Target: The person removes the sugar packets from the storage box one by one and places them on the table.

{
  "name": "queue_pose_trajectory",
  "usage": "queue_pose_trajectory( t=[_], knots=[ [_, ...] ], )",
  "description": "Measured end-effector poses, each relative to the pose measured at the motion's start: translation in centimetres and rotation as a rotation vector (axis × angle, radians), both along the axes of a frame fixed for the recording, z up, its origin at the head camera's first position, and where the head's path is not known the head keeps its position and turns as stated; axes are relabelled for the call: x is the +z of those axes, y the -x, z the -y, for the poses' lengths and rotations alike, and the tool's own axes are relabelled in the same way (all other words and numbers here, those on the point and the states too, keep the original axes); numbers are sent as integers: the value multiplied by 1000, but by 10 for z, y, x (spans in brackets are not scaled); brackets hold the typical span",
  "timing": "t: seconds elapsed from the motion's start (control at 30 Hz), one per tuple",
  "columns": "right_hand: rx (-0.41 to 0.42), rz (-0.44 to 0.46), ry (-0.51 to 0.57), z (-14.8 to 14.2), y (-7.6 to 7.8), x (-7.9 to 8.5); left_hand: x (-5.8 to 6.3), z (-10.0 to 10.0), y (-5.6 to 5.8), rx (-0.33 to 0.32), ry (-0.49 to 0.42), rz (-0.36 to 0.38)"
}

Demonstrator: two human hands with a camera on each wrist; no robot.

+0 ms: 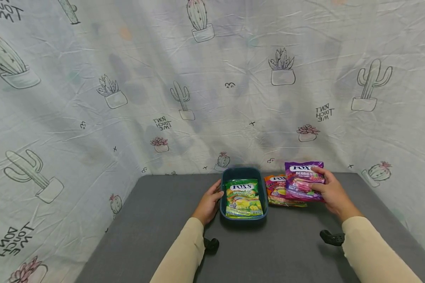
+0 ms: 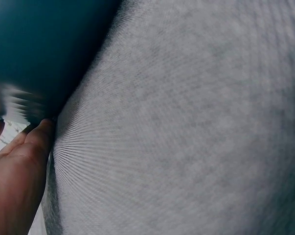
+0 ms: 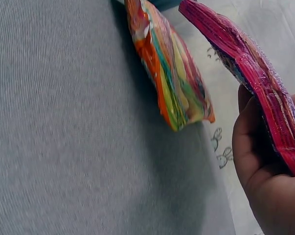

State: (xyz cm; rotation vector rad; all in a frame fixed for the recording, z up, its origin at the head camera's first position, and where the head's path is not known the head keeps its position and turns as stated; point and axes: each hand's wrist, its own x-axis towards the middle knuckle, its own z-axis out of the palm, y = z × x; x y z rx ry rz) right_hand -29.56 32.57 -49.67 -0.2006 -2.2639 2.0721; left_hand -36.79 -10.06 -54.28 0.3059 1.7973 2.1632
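Observation:
My left hand rests against the left side of a dark blue plastic bin, its thumb by the rim. In the left wrist view, fingers touch the bin's outer wall. Inside the bin lies a green and yellow Fox's candy bag. To the right, my right hand grips a purple Fox's Berries bag by its right side, raised above the table. Partly hidden behind that bag, an orange Fox's Fruits bag lies right beside the bin.
The table has a dark grey cloth top. Behind it hangs a pale curtain printed with potted cacti. Dark wrist straps show at both cream sleeves.

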Motion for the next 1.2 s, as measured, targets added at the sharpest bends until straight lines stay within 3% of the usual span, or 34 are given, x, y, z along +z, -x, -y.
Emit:
queue_pose_trajectory(
  t=[0.37, 0.8, 1.2],
  knots=[
    [-31, 4, -58, -27, -4, -4, 1, 0, 0, 5, 6, 0],
    [18, 86, -119, -65, -10, -3, 2, 1, -3, 7, -4, 8],
    [109, 158, -301, -75, -5, -4, 3, 0, -3, 9, -17, 18]
  ],
)
